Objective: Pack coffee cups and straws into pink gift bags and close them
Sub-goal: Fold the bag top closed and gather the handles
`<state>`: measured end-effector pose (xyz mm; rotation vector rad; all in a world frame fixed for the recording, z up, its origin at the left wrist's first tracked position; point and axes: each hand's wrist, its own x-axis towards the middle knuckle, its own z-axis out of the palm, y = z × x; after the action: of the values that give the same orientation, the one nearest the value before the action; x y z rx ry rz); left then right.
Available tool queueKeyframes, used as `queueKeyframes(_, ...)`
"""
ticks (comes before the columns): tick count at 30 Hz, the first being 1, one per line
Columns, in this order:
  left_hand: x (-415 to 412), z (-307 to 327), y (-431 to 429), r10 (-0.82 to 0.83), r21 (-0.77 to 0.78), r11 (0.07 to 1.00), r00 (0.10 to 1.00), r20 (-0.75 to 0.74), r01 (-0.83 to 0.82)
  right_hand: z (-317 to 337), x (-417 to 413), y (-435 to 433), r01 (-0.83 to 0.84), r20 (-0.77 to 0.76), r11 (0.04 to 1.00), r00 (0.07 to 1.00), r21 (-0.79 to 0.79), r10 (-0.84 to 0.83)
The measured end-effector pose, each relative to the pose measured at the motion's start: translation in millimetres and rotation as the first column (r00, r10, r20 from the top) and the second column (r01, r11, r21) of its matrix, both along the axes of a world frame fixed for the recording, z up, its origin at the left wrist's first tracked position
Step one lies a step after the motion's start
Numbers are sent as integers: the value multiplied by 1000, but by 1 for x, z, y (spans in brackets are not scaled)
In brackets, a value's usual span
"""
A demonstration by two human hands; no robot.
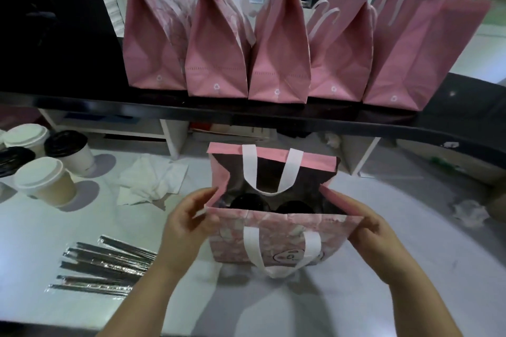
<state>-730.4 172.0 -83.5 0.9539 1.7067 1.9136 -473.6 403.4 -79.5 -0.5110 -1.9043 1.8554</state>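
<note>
An open pink gift bag with white handles stands on the white table in front of me. Two black cup lids show inside it. My left hand pinches the bag's left rim corner. My right hand pinches its right rim corner. Several wrapped black straws lie at the lower left. Several coffee cups with white or black lids stand at the far left.
Several closed pink bags stand in a row on a dark shelf above the table. Crumpled white tissue lies left of the open bag. More crumpled paper lies at the right.
</note>
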Motion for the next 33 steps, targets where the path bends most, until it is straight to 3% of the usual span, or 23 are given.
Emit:
queueKeyframes(4, 10, 4, 15, 50, -53, 997, 999, 13, -49, -4, -15, -13, 135, -16, 986, 990, -99, -137)
queueKeyframes(12, 13, 4, 15, 115, 12, 993, 983, 143, -118, -14, -38, -30, 356, -57, 922, 928, -150, -368)
queueKeyframes(21, -3, 8, 4, 118, 2, 993, 988, 104, -119, -6, -58, -47, 408, -111, 902, 899, -144, -424)
queueKeyframes(26, -16, 5, 13, 146, 10, 989, 968, 203, -151, -2, -62, -39, 477, -130, 878, 869, -41, -478)
queueKeyframes(29, -28, 8, 21, 114, 5, 993, 986, 120, -116, 5, -64, -29, 468, -117, 883, 879, 21, -463)
queueKeyframes(33, -50, 9, 32, -7, -80, 997, 999, 42, 11, 6, -74, -16, 357, -36, 932, 932, -70, -360)
